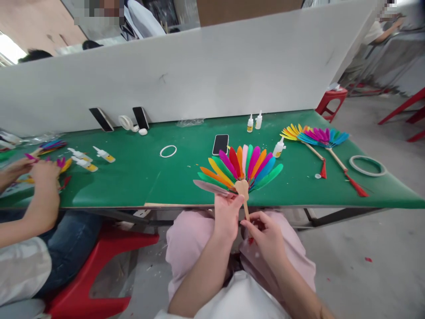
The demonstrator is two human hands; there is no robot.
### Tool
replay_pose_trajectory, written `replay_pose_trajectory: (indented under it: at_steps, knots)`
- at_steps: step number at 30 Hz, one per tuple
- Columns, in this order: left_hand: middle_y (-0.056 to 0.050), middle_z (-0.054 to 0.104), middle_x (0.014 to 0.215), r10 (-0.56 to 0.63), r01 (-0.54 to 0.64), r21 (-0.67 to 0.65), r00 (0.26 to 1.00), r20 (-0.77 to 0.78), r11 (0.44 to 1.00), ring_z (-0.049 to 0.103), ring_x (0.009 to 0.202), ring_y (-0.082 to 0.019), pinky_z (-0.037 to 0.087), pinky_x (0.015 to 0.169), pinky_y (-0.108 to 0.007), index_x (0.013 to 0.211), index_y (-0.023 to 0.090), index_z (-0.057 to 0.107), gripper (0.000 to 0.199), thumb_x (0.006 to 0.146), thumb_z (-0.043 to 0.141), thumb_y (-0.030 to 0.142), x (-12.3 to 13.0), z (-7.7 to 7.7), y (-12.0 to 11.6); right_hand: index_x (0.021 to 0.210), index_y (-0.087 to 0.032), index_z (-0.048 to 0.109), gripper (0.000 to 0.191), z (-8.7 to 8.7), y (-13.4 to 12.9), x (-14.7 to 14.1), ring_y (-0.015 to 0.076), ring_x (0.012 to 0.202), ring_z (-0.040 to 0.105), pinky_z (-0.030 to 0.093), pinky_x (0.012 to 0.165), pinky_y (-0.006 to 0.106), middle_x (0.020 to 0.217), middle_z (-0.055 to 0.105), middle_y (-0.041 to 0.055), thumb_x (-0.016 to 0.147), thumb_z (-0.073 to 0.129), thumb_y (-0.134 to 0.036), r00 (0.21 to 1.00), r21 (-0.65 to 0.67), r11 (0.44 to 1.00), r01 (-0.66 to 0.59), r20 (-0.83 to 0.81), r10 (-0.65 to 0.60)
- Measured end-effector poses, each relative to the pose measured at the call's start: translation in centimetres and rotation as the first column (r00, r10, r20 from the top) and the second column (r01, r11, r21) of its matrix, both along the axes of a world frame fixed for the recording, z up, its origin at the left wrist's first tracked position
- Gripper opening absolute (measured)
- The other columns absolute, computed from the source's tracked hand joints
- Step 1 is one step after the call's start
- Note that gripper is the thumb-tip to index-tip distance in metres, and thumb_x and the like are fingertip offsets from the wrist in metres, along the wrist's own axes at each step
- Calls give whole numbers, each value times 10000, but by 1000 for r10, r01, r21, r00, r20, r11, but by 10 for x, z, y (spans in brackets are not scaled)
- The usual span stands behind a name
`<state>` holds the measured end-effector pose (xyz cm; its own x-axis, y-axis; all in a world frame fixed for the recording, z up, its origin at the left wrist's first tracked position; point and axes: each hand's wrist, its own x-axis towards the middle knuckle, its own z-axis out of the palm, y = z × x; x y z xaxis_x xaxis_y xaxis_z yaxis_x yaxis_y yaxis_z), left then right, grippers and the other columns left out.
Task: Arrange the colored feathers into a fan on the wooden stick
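Note:
Above my lap, at the table's front edge, I hold a feather fan [242, 188] with feathers of many colours spread out from a pale wooden head. My left hand [226, 213] is closed around the fan's head, thumb on its lower left side. A long dull pinkish-grey piece [212, 187], shaped like a feather, sticks out to the left from those fingers; I cannot tell whether it is attached. The fingers of my right hand [265, 232] pinch the lower end of the wooden handle [246, 209]. Something red, partly hidden, shows below that hand.
On the green table [186, 177] stand glue bottles [279, 147], near a phone [221, 144]. Finished-looking fans with red tassels [327, 137] and a tape roll [367, 165] lie at right. A white ring [168, 151] lies left. A co-worker's hands [43, 170] hold feathers at far left.

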<state>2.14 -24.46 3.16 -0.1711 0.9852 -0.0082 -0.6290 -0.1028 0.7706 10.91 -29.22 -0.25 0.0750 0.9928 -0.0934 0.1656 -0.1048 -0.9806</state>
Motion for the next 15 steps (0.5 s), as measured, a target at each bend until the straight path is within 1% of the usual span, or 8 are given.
replay_pose_trajectory:
  at_steps: [2, 5, 7, 9, 12, 15]
  knots:
    - [16, 626, 891, 19, -19, -36, 1000, 4, 999, 595, 856, -116, 444, 805, -259, 906, 202, 517, 306, 652, 672, 135, 1, 2, 3, 714, -141, 585, 314, -1, -1, -1, 91, 467, 437, 338, 433, 204, 596, 562, 17, 706, 601, -455, 1000, -8, 1000, -6, -12, 6]
    - [18, 634, 833, 41, -41, -97, 999, 1, 994, 601, 811, -119, 450, 760, -249, 882, 185, 551, 277, 642, 688, 161, 0, 2, 4, 708, -144, 575, 305, -3, -2, -3, 94, 482, 447, 349, 454, 204, 586, 555, 10, 711, 601, -448, 1000, -7, 1000, -11, -3, 11]
    - [24, 636, 802, 55, -55, -114, 998, -6, 992, 603, 779, -114, 450, 741, -244, 864, 182, 565, 261, 638, 693, 169, 0, 1, 3, 704, -148, 568, 302, -4, -2, -4, 96, 490, 453, 352, 465, 204, 583, 553, 7, 709, 604, -447, 1000, -15, 1000, -13, -2, 13]
    - [27, 636, 801, 65, -65, -113, 998, -8, 991, 603, 771, -111, 448, 745, -246, 860, 183, 565, 259, 636, 694, 173, 0, 1, 2, 698, -149, 560, 307, -4, -3, -5, 96, 479, 448, 349, 457, 205, 568, 544, 2, 704, 606, -452, 1000, -32, 999, -11, -21, 10]
    - [26, 628, 818, 45, -46, -95, 999, -12, 994, 597, 787, -111, 444, 756, -248, 846, 184, 551, 249, 640, 690, 176, 2, 1, 2, 693, -146, 554, 311, -3, -4, -7, 95, 474, 450, 350, 453, 203, 562, 538, 1, 701, 606, -452, 998, -38, 999, -5, -56, 3]
    - [27, 607, 852, 53, -54, -61, 998, -17, 997, 587, 809, -113, 444, 767, -262, 899, 211, 520, 268, 673, 663, 195, 2, 0, 8, 696, -145, 546, 320, -6, -2, -4, 95, 480, 452, 354, 453, 201, 565, 533, 0, 700, 604, -460, 997, -35, 999, 2, -78, -4]
